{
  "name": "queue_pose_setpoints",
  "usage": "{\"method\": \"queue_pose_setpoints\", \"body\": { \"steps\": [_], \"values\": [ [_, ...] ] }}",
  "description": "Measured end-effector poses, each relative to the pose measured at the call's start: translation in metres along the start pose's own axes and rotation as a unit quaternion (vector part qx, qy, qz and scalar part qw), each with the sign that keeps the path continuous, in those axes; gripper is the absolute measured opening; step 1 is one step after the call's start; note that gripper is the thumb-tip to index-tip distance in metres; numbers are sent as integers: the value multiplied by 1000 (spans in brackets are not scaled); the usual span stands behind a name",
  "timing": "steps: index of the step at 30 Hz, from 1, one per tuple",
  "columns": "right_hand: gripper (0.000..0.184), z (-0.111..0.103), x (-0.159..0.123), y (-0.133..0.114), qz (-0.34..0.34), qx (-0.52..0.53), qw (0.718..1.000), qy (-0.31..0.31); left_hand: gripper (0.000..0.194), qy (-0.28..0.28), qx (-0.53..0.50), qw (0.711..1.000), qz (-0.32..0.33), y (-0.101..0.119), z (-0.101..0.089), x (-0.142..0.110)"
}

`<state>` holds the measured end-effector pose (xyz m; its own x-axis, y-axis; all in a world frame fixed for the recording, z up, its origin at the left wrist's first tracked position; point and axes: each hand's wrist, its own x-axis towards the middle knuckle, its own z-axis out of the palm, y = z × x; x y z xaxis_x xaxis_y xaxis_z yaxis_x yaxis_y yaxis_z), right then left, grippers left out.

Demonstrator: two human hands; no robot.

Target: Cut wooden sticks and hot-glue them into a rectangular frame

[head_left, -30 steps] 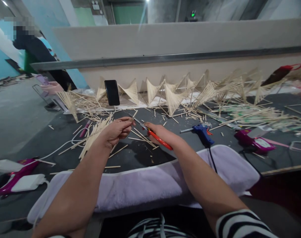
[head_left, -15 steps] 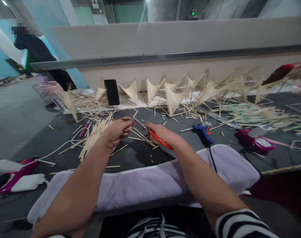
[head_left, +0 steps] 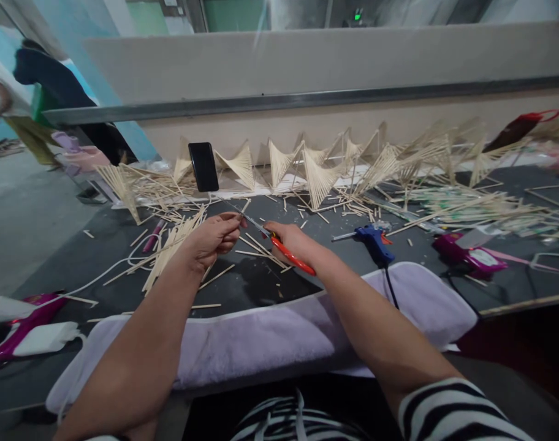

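My right hand [head_left: 292, 242] is closed round the red handles of a pair of scissors [head_left: 279, 246], whose blades point up and left toward my left hand. My left hand [head_left: 211, 239] is pinched shut on a thin wooden stick held at the blade tips; the stick is too thin to see clearly. Both hands hover over a dark table [head_left: 256, 288] strewn with pale sticks [head_left: 171, 245]. My forearms rest on a lilac towel [head_left: 270, 337] along the near edge.
A blue glue gun [head_left: 374, 242] lies right of my hands, a magenta one [head_left: 467, 257] farther right, another [head_left: 19, 321] at the left. Fan-shaped stick models [head_left: 316, 174] line the back. A black phone [head_left: 203, 166] leans upright. A person stands far left.
My hands and the scissors keep the same pose; the view has dipped slightly. The person at the far left has shifted.
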<state>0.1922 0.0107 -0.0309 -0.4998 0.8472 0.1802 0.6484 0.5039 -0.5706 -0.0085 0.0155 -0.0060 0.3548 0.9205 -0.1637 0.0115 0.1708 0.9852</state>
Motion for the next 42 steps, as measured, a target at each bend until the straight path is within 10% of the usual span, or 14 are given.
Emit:
{"method": "queue_pose_setpoints", "body": {
  "steps": [11,21,27,34,42],
  "values": [
    [46,-22,-9,7,-21,2,998,-56,19,13,7,1000,8,1,-7,1],
    [53,-20,1,51,212,-203,956,16,23,110,183,973,92,-1,-22,3],
    [41,-19,2,46,213,-231,947,71,30,135,484,848,166,-5,-13,7],
    [35,9,14,18,-107,-135,971,165,40,115,703,690,127,-13,16,4],
    [27,17,12,9,-85,-192,974,86,37,110,764,626,112,-20,32,3]
  ]
}}
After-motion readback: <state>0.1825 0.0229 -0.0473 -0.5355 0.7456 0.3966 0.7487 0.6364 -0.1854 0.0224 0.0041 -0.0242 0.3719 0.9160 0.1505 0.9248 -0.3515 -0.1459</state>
